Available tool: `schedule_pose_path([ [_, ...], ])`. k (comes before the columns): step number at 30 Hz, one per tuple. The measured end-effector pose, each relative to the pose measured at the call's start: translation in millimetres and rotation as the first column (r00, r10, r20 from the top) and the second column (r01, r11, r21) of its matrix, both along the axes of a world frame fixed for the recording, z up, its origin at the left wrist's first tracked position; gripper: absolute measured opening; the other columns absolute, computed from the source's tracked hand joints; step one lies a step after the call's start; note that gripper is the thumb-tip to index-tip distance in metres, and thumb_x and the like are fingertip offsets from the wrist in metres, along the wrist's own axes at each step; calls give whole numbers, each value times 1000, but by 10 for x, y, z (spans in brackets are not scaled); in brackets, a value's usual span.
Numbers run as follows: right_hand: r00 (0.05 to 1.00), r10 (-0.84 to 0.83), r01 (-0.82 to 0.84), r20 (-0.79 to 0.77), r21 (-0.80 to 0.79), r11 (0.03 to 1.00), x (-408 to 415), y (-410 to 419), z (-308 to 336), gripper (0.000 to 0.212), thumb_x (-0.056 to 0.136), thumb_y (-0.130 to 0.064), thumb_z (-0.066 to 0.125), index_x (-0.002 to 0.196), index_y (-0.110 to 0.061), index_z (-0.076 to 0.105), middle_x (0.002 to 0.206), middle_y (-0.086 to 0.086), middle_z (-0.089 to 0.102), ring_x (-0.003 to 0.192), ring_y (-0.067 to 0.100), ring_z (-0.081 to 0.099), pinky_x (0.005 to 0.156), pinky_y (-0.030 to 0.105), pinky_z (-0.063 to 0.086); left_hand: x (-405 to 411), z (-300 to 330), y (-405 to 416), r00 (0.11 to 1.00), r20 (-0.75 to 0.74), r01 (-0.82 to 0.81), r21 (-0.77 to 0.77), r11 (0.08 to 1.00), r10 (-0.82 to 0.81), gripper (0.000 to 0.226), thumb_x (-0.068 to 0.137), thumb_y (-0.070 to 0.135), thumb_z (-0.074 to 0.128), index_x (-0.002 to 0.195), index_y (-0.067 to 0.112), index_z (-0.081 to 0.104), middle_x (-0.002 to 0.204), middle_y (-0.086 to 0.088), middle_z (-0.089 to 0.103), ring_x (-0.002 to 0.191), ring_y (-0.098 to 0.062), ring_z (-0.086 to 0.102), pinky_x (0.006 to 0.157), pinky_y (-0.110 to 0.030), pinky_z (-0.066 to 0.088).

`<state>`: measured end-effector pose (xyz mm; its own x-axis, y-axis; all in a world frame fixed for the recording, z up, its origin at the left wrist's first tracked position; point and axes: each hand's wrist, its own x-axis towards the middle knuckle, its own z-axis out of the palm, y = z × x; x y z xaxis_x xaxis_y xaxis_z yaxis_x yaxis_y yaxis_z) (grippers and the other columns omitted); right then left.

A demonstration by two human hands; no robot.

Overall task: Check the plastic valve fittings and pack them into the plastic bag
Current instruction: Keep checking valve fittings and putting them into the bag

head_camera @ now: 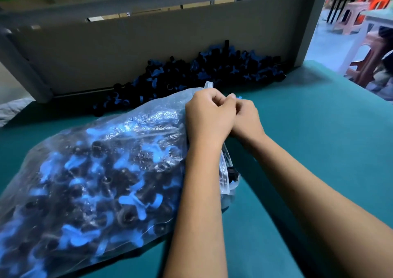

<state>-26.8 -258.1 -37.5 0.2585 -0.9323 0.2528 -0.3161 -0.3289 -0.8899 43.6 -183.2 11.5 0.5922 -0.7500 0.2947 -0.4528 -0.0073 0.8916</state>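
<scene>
Head view: the plastic bag (89, 177), full of black-and-blue valve fittings, lies on the green table (308, 141); left hand (209, 116) and right hand (246, 116), fingers curled, pinch its open edge; loose fittings (212, 69) heaped behind

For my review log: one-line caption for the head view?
Both hands, left and right, pinch the plastic bag mouth; loose valve fittings remain behind.

One head view, looking forward and down.
My only camera sits close above the green table (308, 150), facing the grey back panel (148, 44).
</scene>
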Motion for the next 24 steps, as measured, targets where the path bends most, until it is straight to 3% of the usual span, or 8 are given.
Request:
schedule_pose_path([
  [2,931,-201,129,-306,-237,963,-13,-210,-87,7,89,-22,58,91,-16,61,94,6,61,84,25,51,68,33,40,29,-18,2,1000,4,-8,27,1000,8,31,87,32,72,66,10,65,62,4,67,66,-17,64,66,-32,53],
  [4,775,-200,42,-599,-267,963,-10,-354,-167,32,94,-32,56,125,-23,56,127,13,46,112,34,42,81,41,47,28,-17,12,1000,-12,6,42,999,-5,30,87,32,72,67,10,66,65,2,70,70,-19,68,72,-33,57],
  [7,681,-143,-18,-718,-211,977,35,-431,-295,42,98,-38,51,135,-17,51,142,13,34,122,37,35,90,52,50,27,-4,22,1000,-12,17,61,998,-16,30,88,32,72,67,12,66,67,2,72,74,-20,70,75,-35,58],
  [10,786,-198,53,-586,-255,965,14,-419,-320,32,96,-29,54,114,-2,59,120,18,48,109,37,45,88,46,48,30,-4,23,1000,-10,15,65,998,-14,30,89,34,72,68,13,67,67,3,72,73,-20,69,74,-35,58],
  [14,811,-312,183,-495,-292,939,-209,-348,-351,16,86,-21,66,82,-8,57,87,14,61,86,37,55,67,36,35,28,-10,33,1000,16,6,77,997,-7,30,89,34,70,69,12,69,67,4,72,70,-20,66,73,-36,58],
  [18,901,-306,277,-308,-136,951,-394,-305,-350,16,84,-20,72,90,-16,58,78,1,62,78,25,55,68,31,37,12,-9,53,1000,21,-10,110,994,8,29,90,34,71,69,13,68,66,4,70,66,-19,64,65,-31,53],
  [21,981,-195,195,6,21,981,-499,-240,-277,8,88,-18,76,95,-16,71,76,-1,66,74,16,62,69,26,48,21,-2,61,996,30,-90,125,988,87,23,90,35,70,75,17,68,72,6,69,72,-16,65,67,-29,49],
  [24,920,23,-89,392,150,985,-627,-91,-199,8,92,-7,71,98,-9,75,90,11,74,78,16,70,64,26,55,53,10,52,996,52,-85,177,981,77,24,92,44,69,98,21,72,95,2,74,92,-23,69,85,-36,55],
])
